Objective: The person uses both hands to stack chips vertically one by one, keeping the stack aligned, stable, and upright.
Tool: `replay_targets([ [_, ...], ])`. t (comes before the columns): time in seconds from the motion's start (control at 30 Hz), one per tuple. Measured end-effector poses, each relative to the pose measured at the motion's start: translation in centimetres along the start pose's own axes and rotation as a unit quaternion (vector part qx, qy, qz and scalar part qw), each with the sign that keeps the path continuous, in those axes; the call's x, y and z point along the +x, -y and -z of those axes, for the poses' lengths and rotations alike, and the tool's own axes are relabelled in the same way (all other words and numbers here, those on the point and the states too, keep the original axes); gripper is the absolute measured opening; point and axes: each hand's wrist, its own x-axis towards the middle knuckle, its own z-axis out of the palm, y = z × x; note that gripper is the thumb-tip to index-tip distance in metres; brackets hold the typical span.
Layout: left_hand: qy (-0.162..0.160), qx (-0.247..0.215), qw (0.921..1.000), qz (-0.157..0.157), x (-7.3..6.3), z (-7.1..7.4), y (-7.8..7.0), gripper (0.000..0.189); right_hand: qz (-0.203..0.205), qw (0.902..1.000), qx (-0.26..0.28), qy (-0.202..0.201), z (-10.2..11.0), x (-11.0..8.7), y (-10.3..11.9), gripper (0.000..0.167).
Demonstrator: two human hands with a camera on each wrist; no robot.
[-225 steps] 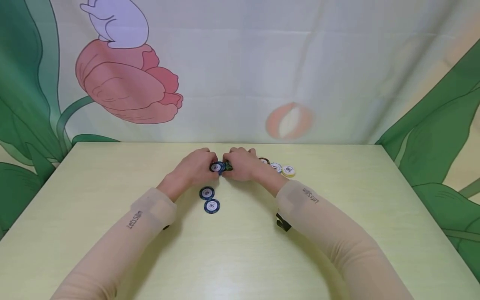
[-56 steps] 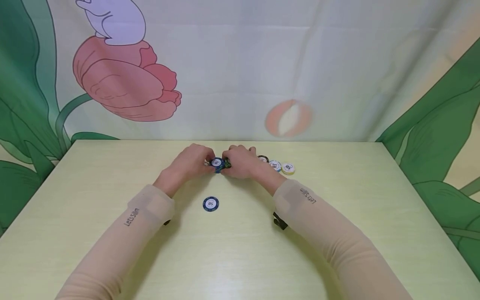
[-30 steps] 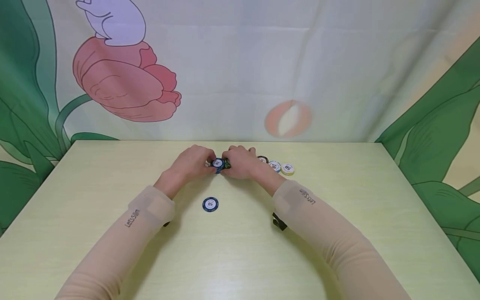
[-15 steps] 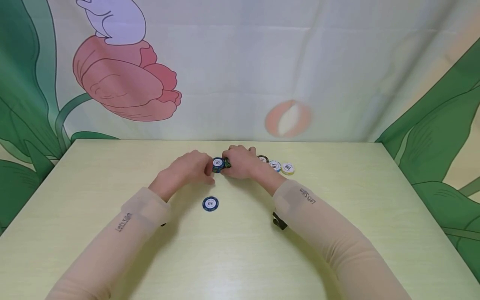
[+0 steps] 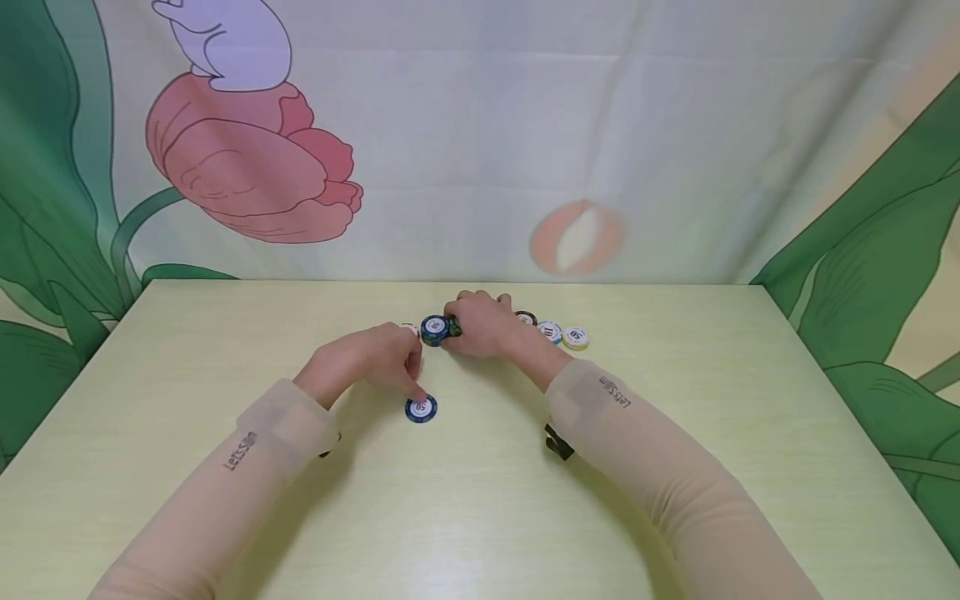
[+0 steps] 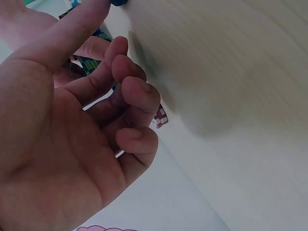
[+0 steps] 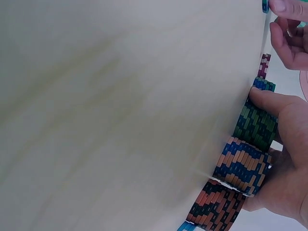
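Note:
A single blue poker chip (image 5: 426,412) lies flat on the table, nearer to me than the row of stacks. My left hand (image 5: 375,357) reaches down to it, thumb touching its far edge; the other fingers are loosely bent in the left wrist view. At the row, my right hand (image 5: 483,325) holds a stack of green poker chips (image 7: 256,127), its thumb on the near side and the fingers behind. Right beside that stack stands a blue chip stack (image 5: 435,327). A red-and-white chip stack (image 7: 263,66) sits left of the blue one, partly hidden by my left hand in the head view.
Along the row to the right stand a blue-and-orange stack (image 7: 243,166), a black-and-orange stack (image 7: 216,204), a light-blue stack (image 5: 550,332) and a yellow stack (image 5: 576,337). A printed curtain (image 5: 450,150) hangs behind the pale table (image 5: 480,500).
One of two loose blue chips has left the table front since the earliest frame. My left hand has let go of the blue stack and come nearer, down to the remaining chip. My right hand stays.

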Motion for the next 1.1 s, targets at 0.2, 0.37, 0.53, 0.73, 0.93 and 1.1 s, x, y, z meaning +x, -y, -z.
replay_targets([
  [0.2,-0.014,0.001,0.9999,0.005,0.15,-0.02,0.12,0.026,-0.002,1.0,-0.001,0.0,0.05,-0.04,0.06,0.044],
  [0.37,-0.04,-0.002,0.9992,0.008,0.43,0.07,0.35,0.021,-0.002,1.0,-0.002,0.0,0.09,-0.1,0.05,0.043],
  [0.53,-0.076,-0.006,0.9971,0.0,0.69,-0.12,0.62,0.016,-0.002,1.0,-0.002,-0.001,-0.05,0.01,0.0,0.042],
  [0.73,-0.108,-0.005,0.9941,-0.003,0.78,-0.42,0.79,0.016,-0.001,1.0,-0.004,-0.002,-0.17,0.11,0.03,0.04],
  [0.93,-0.091,-0.01,0.9958,0.011,0.5,-0.26,0.48,0.03,0.0,1.0,-0.002,-0.001,-0.13,0.1,0.05,0.041],
  [1.1,-0.075,0.01,0.9971,0.011,0.39,-0.18,0.21,0.035,0.001,1.0,-0.001,-0.003,-0.11,0.09,0.0,0.041],
])
